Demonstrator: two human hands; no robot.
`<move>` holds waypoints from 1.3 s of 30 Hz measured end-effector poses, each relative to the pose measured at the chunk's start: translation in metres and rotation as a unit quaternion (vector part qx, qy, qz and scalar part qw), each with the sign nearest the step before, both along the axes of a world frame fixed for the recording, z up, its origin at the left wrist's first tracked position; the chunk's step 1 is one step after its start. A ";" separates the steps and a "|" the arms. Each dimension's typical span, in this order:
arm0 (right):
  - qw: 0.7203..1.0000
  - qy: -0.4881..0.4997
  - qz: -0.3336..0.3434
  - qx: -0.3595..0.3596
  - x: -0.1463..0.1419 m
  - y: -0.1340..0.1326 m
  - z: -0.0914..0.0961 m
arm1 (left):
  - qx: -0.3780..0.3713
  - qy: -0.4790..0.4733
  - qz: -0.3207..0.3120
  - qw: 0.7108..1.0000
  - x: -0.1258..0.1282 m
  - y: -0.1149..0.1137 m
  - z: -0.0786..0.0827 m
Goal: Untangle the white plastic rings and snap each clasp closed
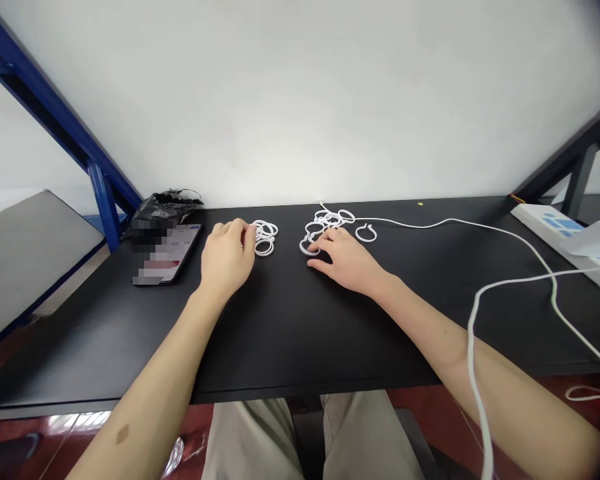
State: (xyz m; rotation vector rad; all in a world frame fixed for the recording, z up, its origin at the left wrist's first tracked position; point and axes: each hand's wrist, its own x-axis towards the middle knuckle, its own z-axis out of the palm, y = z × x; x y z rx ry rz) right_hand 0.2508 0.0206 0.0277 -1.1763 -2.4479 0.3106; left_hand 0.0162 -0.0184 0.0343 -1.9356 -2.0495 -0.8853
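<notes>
My left hand (226, 257) rests on the black table at the left edge of a small pile of white open rings (265, 248). Its fingers curl down and in, and whatever they may hold is hidden. Over the near side of a second pile of similar white rings (330, 219) is my right hand (347, 259). Thumb and index finger are apart there, the index tip touching or just over a white ring (304, 249) at the pile's near left. One more white ring (366, 233) lies alone, right of that pile.
A phone (183, 243) lies left of my left hand, with a crumpled black bag (160, 208) behind it. A white cable (450, 220) runs rightward from the pile; another cable (473, 333) crosses my right forearm. A white and blue box (555, 230) stands far right.
</notes>
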 end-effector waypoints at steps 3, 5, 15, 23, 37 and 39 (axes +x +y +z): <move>1.000 -0.017 -0.001 0.003 0.000 0.000 0.000 | -0.009 0.057 0.036 0.998 -0.006 0.003 -0.006; 1.000 -0.008 0.010 0.010 -0.001 0.000 0.000 | -0.015 0.072 0.057 0.996 -0.008 0.003 -0.009; 0.986 0.127 0.099 0.036 -0.003 -0.005 0.001 | 0.005 -0.072 -0.103 0.992 0.005 -0.004 0.002; 0.944 0.278 0.146 -0.101 -0.012 -0.012 0.002 | -0.144 -0.224 -0.215 0.940 0.017 -0.009 0.005; 0.951 0.287 0.071 -0.094 -0.012 -0.012 0.006 | -0.154 -0.284 -0.186 0.928 0.015 -0.009 0.006; 0.960 0.273 0.035 -0.059 -0.009 -0.010 0.006 | -0.136 -0.278 -0.161 0.937 0.014 -0.009 0.006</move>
